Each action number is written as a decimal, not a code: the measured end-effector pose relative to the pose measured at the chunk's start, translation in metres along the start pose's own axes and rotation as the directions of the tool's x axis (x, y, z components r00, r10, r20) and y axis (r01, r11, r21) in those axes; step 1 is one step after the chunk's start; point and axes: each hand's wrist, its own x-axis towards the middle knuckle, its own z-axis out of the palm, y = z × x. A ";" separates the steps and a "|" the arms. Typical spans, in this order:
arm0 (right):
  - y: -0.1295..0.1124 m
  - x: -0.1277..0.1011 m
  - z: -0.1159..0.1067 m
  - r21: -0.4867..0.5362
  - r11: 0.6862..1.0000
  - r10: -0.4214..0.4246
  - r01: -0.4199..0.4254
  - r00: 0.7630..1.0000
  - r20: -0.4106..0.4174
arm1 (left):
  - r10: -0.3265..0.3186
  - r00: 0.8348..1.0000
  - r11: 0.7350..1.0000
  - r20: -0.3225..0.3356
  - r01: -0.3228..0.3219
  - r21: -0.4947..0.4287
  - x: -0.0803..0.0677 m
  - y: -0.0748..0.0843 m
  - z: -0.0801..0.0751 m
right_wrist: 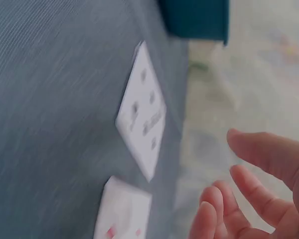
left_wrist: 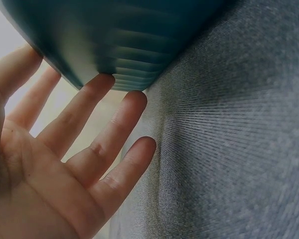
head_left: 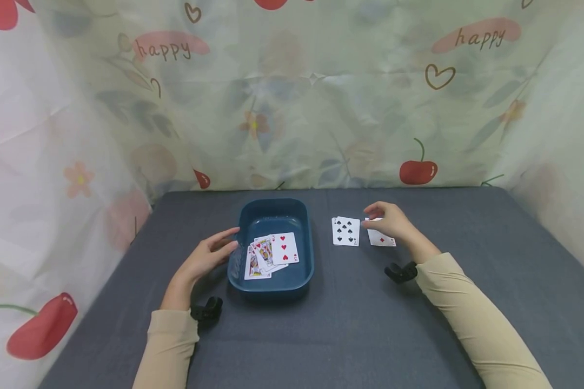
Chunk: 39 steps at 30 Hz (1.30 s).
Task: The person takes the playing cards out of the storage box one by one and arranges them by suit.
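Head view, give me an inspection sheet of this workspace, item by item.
Surface: grey cloth-covered table.
Job's things: blue tub holding several face-up cards; a black-pip card pile and a red-pip card lie on the table to its right.
Clutter: nothing seen.
Hands: left hand, fingers straight, touches the tub's outer wall; right hand hovers over the red-pip card, fingers relaxed, holding nothing.
Cables: nothing seen; a black wrist camera mount sits at each wrist.
Surroundings: printed curtain with cherries and "happy".
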 end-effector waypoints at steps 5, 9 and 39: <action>-0.024 0.001 0.006 0.071 0.996 -0.056 0.051 0.996 0.069 | -0.003 1.000 1.000 -0.002 0.003 0.004 0.001 0.000 0.000; -0.045 0.001 0.012 0.108 0.990 -0.104 0.092 0.988 0.115 | -0.006 1.000 1.000 -0.001 0.006 0.001 0.000 0.000 0.000; -0.162 0.029 0.105 0.146 0.977 -0.187 0.157 0.957 0.221 | -0.002 1.000 1.000 0.011 0.002 -0.014 0.001 0.000 -0.001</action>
